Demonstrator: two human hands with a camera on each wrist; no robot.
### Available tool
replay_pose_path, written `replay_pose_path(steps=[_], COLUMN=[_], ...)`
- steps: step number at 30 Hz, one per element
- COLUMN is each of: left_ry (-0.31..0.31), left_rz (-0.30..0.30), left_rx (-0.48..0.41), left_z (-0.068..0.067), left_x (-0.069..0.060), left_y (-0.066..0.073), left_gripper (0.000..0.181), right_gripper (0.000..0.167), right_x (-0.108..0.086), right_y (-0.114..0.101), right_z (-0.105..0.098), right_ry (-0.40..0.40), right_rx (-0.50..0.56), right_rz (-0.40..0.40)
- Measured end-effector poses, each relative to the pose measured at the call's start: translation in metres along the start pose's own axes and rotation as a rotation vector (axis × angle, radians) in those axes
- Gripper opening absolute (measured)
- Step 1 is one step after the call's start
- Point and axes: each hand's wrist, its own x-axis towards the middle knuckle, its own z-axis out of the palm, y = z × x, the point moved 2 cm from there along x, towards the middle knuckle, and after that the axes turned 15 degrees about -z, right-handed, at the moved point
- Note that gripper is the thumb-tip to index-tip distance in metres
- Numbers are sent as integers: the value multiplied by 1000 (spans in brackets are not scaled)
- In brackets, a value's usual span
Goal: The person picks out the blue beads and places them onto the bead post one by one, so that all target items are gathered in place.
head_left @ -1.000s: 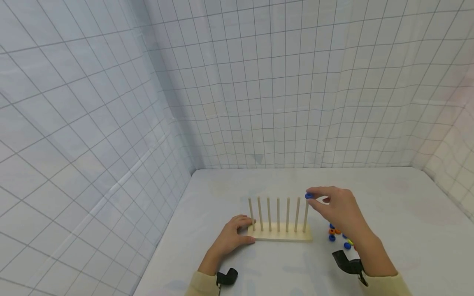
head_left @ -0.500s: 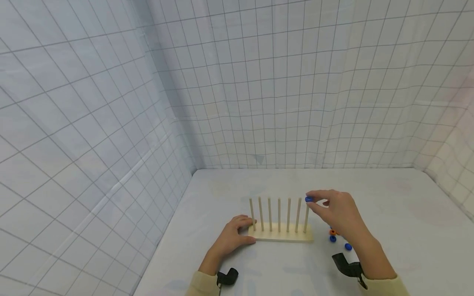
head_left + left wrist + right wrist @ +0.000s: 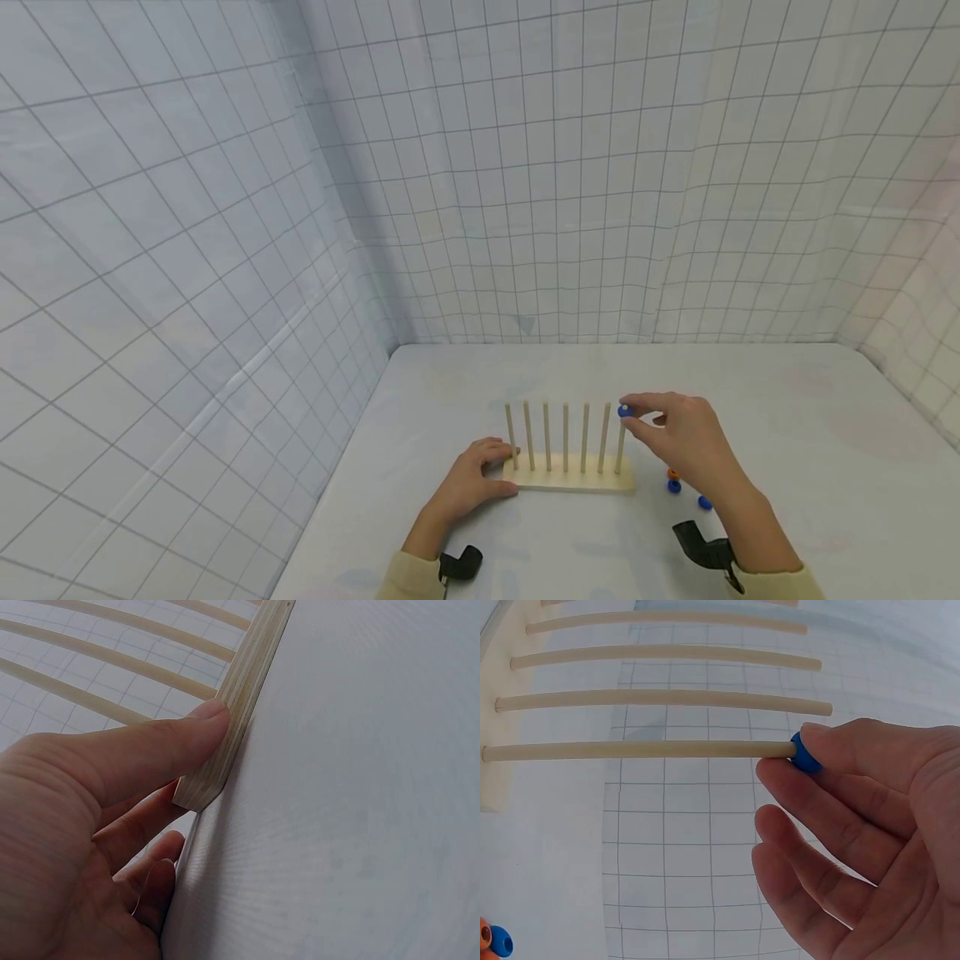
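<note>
A pale wooden base [image 3: 570, 478] with a row of upright pegs stands on the table. My left hand [image 3: 467, 482] grips its left end; in the left wrist view the thumb [image 3: 202, 731] presses the side of the base [image 3: 238, 697]. Between thumb and forefinger my right hand [image 3: 686, 433] pinches a blue bead [image 3: 625, 411] at the top of the rightmost peg [image 3: 620, 446]. The right wrist view shows the blue bead [image 3: 805, 754] around the tip of that peg [image 3: 645, 750], the other fingers of the hand [image 3: 855, 825] loosely bent below.
Right of the base, partly behind my right forearm, lie loose beads: an orange one [image 3: 672, 473] and blue ones [image 3: 674, 486]. Orange and blue beads [image 3: 501, 941] also show at the lower left of the right wrist view. Gridded white sheeting [image 3: 525, 208] surrounds the table [image 3: 465, 375].
My right hand has come down slightly with the blue bead, and the peg's tip now shows in the bead's hole. The forearm hides more loose beads. My left hand keeps its grip.
</note>
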Motion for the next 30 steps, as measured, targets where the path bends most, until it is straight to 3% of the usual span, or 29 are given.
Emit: replay_pose_path(steps=[30], left_ry=[-5], left_rz=[13], left_rx=[-9], left_z=[1], left_x=[2], left_y=[-2], left_gripper=[58], right_gripper=[29], right_x=[-5], right_y=[8], right_z=[11], right_ry=[-43], right_rx=[0], right_rz=[64])
